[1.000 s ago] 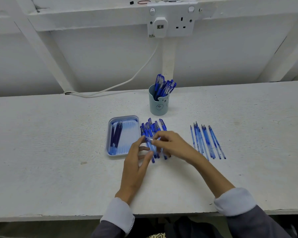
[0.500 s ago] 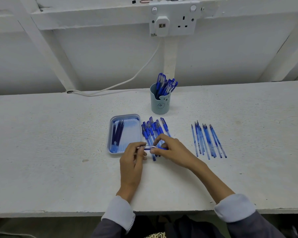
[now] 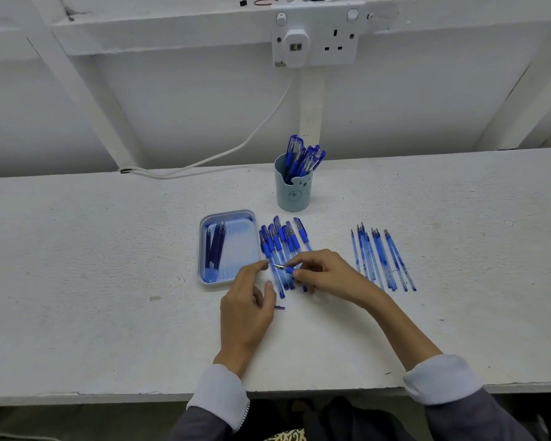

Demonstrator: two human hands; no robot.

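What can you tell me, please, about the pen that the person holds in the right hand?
The pen is slim, with a pointed silvery tip and a blue grip sleeve behind it; the rest is hidden in the right hand, whose fingers pinch it at the grip. It has no cap. It is held about level over the loose pens on the table, tip towards the left hand; whether that hand touches it is unclear.

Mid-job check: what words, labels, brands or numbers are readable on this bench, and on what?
Nothing here reads as clear text.
On the cup: only a drawn bear face, no words.
On the socket: a small sticker at its lower left corner, too small to read.
On the pen in the right hand: no print that can be made out.
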